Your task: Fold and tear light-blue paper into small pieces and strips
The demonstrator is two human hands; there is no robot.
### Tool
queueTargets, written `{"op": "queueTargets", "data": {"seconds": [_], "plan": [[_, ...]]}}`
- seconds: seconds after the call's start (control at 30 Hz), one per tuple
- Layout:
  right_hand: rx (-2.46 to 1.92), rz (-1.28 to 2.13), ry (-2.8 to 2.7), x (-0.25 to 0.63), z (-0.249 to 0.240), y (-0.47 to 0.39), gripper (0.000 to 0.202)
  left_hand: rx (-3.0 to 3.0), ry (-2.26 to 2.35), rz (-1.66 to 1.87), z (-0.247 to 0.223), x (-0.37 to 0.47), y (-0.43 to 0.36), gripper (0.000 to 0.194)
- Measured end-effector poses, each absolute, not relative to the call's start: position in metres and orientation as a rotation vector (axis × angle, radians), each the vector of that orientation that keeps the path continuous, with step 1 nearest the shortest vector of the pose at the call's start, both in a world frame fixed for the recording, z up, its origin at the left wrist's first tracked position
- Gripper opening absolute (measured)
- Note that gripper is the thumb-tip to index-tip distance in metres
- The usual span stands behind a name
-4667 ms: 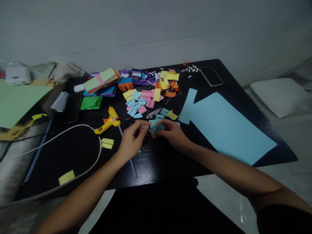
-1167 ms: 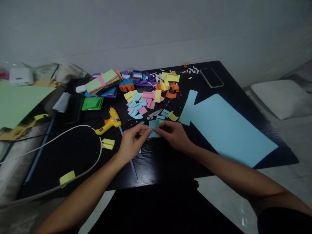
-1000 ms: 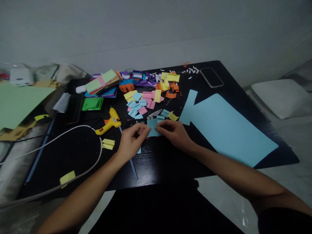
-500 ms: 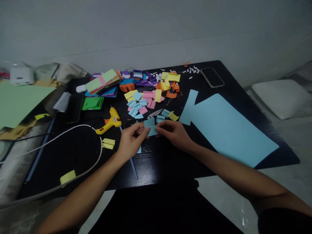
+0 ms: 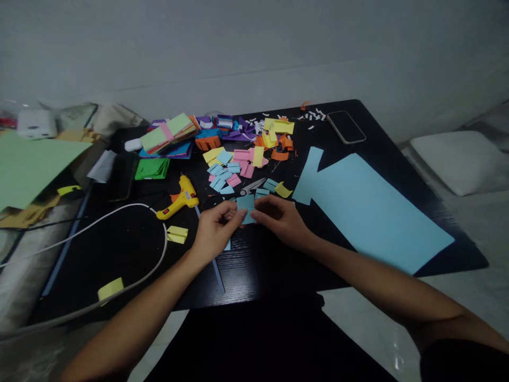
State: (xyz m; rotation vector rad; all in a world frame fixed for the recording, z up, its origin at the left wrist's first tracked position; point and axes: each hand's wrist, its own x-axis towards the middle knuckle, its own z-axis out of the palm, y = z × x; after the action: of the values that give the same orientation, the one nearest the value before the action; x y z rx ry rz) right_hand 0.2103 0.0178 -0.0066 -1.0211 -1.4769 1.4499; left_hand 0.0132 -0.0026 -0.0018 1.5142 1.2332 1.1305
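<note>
A small light blue paper piece (image 5: 245, 203) is held between my two hands above the black table. My left hand (image 5: 217, 225) pinches its left edge between thumb and fingers. On its right edge, the thumb and fingers of my right hand (image 5: 280, 218) are closed. Just beyond the hands lie scissors (image 5: 253, 185), partly hidden, and a scatter of small folded blue papers (image 5: 218, 183) and pink ones (image 5: 247, 170). A yellow glue gun (image 5: 183, 199) rests to the left of my left hand.
Large blue sheets (image 5: 374, 212) cover the table's (image 5: 262, 270) right part. A phone (image 5: 345, 127) lies at the back right. Stacked coloured papers (image 5: 169, 133) are at the back left. A white cable (image 5: 153, 273) loops over the left side, near a green sheet (image 5: 32, 164).
The small blue paper has turned slightly between my fingers and now shows a flatter, squarer face. My right fingers have shifted a little on its edge.
</note>
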Motion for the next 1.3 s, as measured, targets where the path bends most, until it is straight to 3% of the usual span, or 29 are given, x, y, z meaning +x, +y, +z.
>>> {"op": "queueTargets", "data": {"seconds": [0.77, 1.0, 1.3], "plan": [[-1.090, 1.502, -1.440, 0.213, -0.004, 0.020, 0.036, 1.724, 1.267, 0.992, 0.002, 0.005, 0.001, 0.026], [-1.032, 1.558, -1.500, 0.213, -0.004, 0.020, 0.033, 1.978, 1.181, 0.831, 0.000, 0.003, 0.002, 0.022], [-1.064, 1.509, -1.537, 0.217, 0.000, 0.025, 0.023, 2.000, 1.273, 0.930, 0.004, 0.003, 0.002, 0.022]]}}
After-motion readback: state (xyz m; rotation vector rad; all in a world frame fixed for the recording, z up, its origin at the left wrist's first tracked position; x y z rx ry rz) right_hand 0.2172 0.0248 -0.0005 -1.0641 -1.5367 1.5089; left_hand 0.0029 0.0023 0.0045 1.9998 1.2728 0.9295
